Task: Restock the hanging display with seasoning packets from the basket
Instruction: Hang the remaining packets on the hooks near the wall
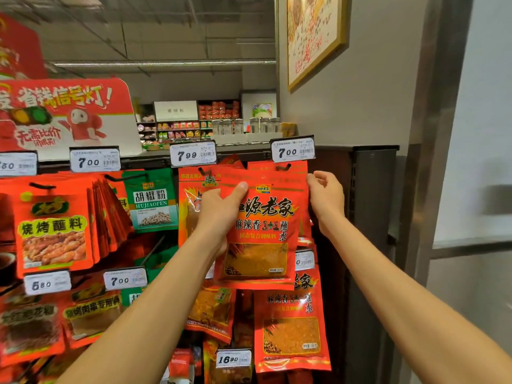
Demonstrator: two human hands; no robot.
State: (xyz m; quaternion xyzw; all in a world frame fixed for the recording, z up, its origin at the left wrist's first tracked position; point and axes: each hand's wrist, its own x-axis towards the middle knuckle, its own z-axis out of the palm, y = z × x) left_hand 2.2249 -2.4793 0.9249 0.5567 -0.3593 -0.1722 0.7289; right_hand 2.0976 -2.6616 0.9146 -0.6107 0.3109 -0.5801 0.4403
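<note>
A red seasoning packet point(266, 228) with yellow powder pictured on it is up at the top right hook point(283, 167) of the hanging display, under a 7.00 price tag point(293, 150). My left hand point(221, 212) grips the packet's left side, thumb across its front. My right hand point(325, 198) pinches the packet's upper right edge, fingers curled. More identical packets hang behind it and on the row below point(292, 325). The basket is out of view.
Other red and green packets hang to the left on pegs with price tags. A dark shelf end panel point(371, 206) and a grey wall stand right of the display. Jars sit on the shelf top point(243, 126). A red promo sign point(66, 115) is at the upper left.
</note>
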